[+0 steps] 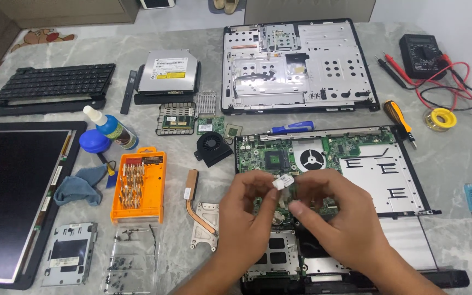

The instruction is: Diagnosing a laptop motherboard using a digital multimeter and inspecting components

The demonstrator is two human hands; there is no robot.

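Hands: your left hand (247, 210) and right hand (334, 213) both pinch a small white plastic connector (283, 183) | Place: lower centre, above the green motherboard (263, 155) | Tip: grip lightly, keep it level.

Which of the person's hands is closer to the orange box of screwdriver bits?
The left. The left hand is just right of the orange bit box, past the copper heat pipe; the right hand lies farther right.
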